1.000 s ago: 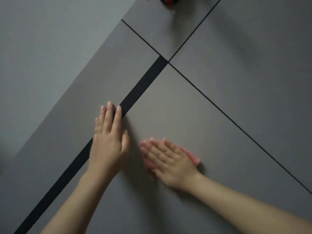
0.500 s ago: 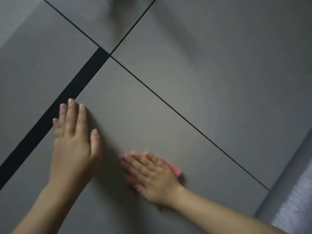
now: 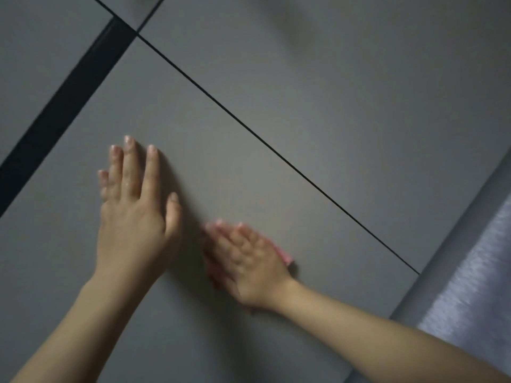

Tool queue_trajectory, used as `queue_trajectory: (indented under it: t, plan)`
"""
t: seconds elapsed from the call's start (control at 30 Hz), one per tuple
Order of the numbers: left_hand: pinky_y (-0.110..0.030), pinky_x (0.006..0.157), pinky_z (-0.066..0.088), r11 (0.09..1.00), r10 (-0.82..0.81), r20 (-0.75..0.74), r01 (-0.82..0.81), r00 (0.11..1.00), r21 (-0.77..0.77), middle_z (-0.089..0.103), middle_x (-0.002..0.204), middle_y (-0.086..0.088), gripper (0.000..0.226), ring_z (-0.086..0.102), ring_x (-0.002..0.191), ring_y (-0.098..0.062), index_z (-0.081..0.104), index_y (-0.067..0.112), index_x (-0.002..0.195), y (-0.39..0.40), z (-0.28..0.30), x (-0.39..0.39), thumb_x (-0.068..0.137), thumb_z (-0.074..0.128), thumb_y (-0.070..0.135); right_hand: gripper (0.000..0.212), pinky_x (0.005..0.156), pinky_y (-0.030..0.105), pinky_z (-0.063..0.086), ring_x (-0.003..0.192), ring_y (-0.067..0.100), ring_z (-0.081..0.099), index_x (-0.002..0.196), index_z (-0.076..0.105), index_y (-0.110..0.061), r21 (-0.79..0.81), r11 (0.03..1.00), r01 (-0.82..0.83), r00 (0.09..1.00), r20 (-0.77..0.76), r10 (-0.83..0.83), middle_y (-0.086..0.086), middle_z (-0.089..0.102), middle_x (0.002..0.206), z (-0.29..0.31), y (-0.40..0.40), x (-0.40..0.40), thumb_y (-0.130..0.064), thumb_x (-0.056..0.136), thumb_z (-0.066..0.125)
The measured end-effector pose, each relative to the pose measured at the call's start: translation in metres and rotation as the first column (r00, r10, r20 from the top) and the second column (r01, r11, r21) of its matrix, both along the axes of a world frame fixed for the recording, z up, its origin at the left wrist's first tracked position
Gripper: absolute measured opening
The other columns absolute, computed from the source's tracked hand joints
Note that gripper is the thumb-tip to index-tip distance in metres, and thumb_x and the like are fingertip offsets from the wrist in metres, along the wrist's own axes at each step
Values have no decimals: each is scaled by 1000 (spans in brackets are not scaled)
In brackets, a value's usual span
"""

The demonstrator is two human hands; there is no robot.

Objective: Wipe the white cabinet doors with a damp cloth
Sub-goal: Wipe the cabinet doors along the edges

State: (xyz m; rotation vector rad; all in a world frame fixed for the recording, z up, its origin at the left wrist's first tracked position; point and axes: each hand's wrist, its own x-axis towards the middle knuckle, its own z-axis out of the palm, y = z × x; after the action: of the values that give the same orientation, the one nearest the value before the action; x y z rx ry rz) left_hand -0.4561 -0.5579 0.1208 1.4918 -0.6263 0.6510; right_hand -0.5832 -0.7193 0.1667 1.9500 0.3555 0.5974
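Cloth (image 3: 284, 254) was pinned flat under right hand (image 3: 249, 261); left hand (image 3: 135, 214) lay flat, bracing door (image 3: 249, 175). Best: even pressure, overlapping strokes.

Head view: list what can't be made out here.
- Cloth: mostly hidden under the right hand; only pink edges show, dampness unreadable.
- Right hand: motion-blurred, finger detail unclear.
- Cabinet door: cut off by the frame, full extent unseen; dim light hides any dirt or wet streaks.
- Left hand: palm contact hidden by the hand itself.
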Motion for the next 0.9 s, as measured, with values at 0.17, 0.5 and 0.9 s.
queue_trajectory:
  t: [0.17, 0.5, 0.9]
  plan:
    - [-45, 118, -1, 997, -41, 83, 36, 996, 62, 7, 157, -18, 67, 1, 146, -30, 27, 4, 148, -16, 4, -34, 86, 39, 27, 75, 119, 35, 5, 146, 17, 4, 152, 0, -11, 12, 988, 153, 954, 260, -151, 4, 5, 159, 40, -34, -51, -30, 89, 36]
    - [-36, 116, -8, 998, -39, 115, 33, 993, 59, 6, 158, -13, 67, -1, 146, -28, 25, 8, 150, -43, -8, -49, 87, 39, 27, 67, 119, 38, 6, 143, 27, 18, 150, 17, -5, 186, 977, 101, 917, 363, -164, 10, 18, 152, -18, -26, -31, -38, 94, 34]
    - [-35, 116, -9, 989, -102, 224, 75, 969, 125, 6, 159, -14, 68, -2, 146, -29, 24, 7, 150, -64, -14, -74, 86, 41, 25, 62, 118, 42, 13, 143, 34, 22, 143, 27, 8, 482, 852, -205, 498, 801, -333, 23, 25, 152, 33, -35, -29, -31, 96, 31]
